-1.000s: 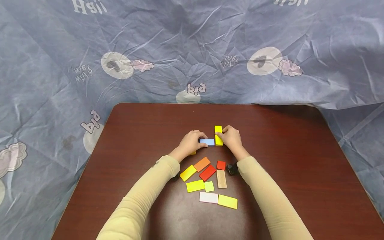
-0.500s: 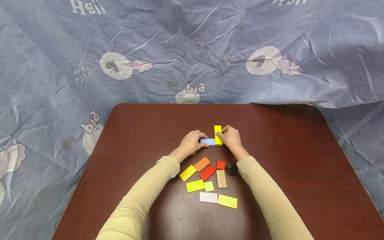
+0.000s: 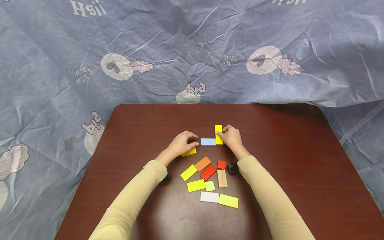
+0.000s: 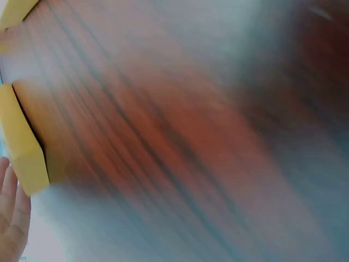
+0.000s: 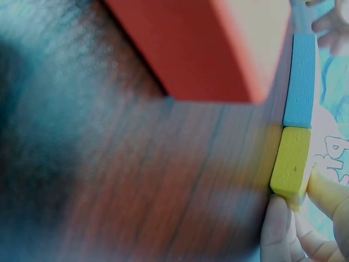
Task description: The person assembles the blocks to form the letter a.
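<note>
My right hand (image 3: pixel 232 137) pinches a yellow block (image 3: pixel 219 139) that lies lengthwise away from me; the right wrist view shows fingers and thumb at its end (image 5: pixel 290 164). A light blue block (image 3: pixel 208 142) lies crosswise with its right end against the yellow block's left side, forming a corner. My left hand (image 3: pixel 181 144) is just left of the blue block, fingers apart from it and loosely bent, with nothing between them. Partly hidden below the left hand is another, deeper yellow block (image 3: pixel 189 152), whose end also shows in the left wrist view beside the fingers (image 4: pixel 13 215).
Nearer me lie several loose blocks: orange (image 3: pixel 202 164), red (image 3: pixel 208 172), a small red square (image 3: pixel 221 165), plain wood (image 3: pixel 222 178), a light green square (image 3: pixel 210 186), white (image 3: pixel 209 197) and yellow ones (image 3: pixel 228 201). A patterned grey-blue cloth (image 3: pixel 168 43) hangs behind the brown table (image 3: pixel 285 150).
The blue block has slid right, closing the small gap to the yellow block. My left hand has let go of it and drawn back to the left. The right hand keeps its place.
</note>
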Demonstrator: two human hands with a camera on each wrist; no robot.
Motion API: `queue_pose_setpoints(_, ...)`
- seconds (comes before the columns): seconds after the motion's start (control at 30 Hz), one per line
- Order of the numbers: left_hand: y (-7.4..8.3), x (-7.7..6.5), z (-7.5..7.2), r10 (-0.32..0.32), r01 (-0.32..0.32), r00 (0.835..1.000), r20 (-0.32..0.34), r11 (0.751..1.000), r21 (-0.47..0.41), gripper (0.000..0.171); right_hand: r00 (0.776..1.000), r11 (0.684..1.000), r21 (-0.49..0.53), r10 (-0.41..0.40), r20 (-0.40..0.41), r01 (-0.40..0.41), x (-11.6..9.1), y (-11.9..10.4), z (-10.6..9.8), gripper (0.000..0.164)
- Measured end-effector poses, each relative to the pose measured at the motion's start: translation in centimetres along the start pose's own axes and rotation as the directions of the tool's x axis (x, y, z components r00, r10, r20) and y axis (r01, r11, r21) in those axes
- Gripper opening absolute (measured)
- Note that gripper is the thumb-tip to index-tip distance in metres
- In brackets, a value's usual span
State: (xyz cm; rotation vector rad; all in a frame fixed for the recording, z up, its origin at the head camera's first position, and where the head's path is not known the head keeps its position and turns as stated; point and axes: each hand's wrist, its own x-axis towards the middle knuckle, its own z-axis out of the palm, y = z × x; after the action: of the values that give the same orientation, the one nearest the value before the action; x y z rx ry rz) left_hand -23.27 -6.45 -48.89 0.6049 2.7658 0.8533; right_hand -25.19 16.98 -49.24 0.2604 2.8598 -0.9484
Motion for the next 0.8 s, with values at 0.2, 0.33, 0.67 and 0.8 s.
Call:
queue_pose_setpoints(0.2,-0.5,-1.6,-0.5,0.028,-0.031,0.999,0.042,0.997,0.068,0.033,1.000,1.000,-0.004,0.000,-0.002,0.000,0.0,0.0,0.0,0.045)
queue_pose_setpoints(0.33,-0.3,-2.4,-0.8,0.036,-0.044,0.996,0.077,0.994,0.101,0.034,1.000,1.000,-0.008,-0.004,-0.013,0.004,0.0,0.0,0.0,0.045)
queue_pose_setpoints(0.67,0.1,-3.0,-0.7,0.075,-0.090,0.993,0.089,0.979,0.184,0.038,1.000,1.000,-0.017,0.008,-0.014,-0.009,-0.1,-0.3,-0.1,0.045)
queue_pose_setpoints(0.8,-0.1,-2.9,-0.7,0.068,-0.083,0.994,0.085,0.980,0.183,0.038,1.000,1.000,-0.012,0.009,-0.010,-0.009,-0.1,-0.4,-0.1,0.045)
